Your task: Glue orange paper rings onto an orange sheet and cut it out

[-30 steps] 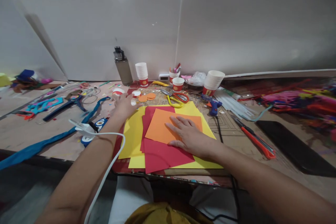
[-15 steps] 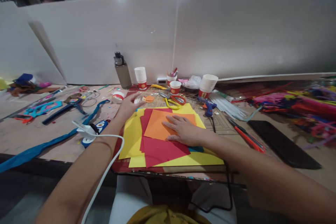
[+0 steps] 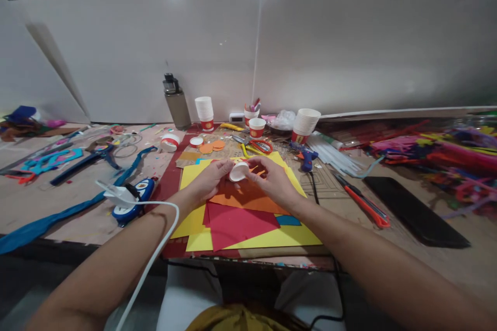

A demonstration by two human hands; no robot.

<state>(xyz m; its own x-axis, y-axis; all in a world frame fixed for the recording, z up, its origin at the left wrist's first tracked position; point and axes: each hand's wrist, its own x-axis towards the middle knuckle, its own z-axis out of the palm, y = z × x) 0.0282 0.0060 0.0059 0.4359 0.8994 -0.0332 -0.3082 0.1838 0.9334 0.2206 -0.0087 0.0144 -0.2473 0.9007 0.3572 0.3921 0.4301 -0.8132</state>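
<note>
Counter (image 3: 81,227): one, cluttered left and right, working place at the near middle.

Yellow sheets (image 3: 272,239): lowermost in the main pile; flat support.

Red sheet (image 3: 240,225): overlapping the yellow, near part exposed.

Orange sheet (image 3: 240,199): uppermost, beneath both hands; loose in look, so best left undragged by the wrists.

Left hand (image 3: 209,181): fingers narrowed, holding the left side of the cup piece.

Right hand (image 3: 274,181): thumb and fingers at its right side, sharing the hold.

Cup piece (image 3: 238,171): small, round, white-faced, between the hands over the orange sheet, tilted nearward; hollow or base not tellable. Probably thin paper: light, opposed pressure at the edge seemed right, one hand steadying while the other turned, lest it buckle.
</note>
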